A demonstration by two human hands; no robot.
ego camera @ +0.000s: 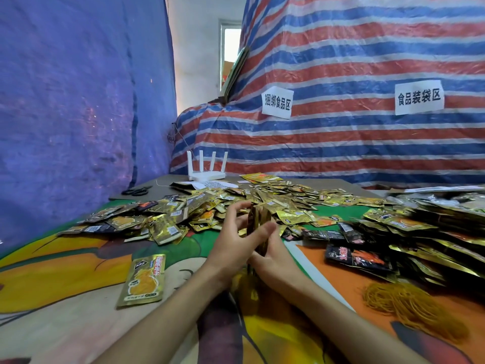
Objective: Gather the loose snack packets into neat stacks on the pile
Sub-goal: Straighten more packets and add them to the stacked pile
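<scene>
Behind the grip hangs a red, white and blue striped tarpaulin [354,143] bearing two paper labels, and far to the left of it a blue tarpaulin [73,101]. The counter [65,279], covered in a cartoon-print cloth, runs under everything. Just beyond the grip, spreading to both sides, lies the loose heap of gold foil snack packets [210,206]. To the right of the grip, more packets lie in overlapping rows [446,232], with a tangle of yellow rubber bands [409,308] nearer the person on that side. Far beyond the grip stands a white router [207,174], with scissors [136,191] off to its left. One gold packet [144,279] lies alone to the near left of the grip. In the grip itself, a bundle of packets [258,219] stands on edge: the left hand [236,240] curls its fingers round one face and the far side, while the right hand [275,261] closes on the near end from the other face, so both hands clamp it between them. The packets look light, thin and slick, so a bundle probably fans or slides apart if squeezed only at one end. Holding it across the flat faces near mid-length, with thumbs and fingers opposed, should keep the edges square, and the sealed ends would likely be the stiffest place to tap level.
</scene>
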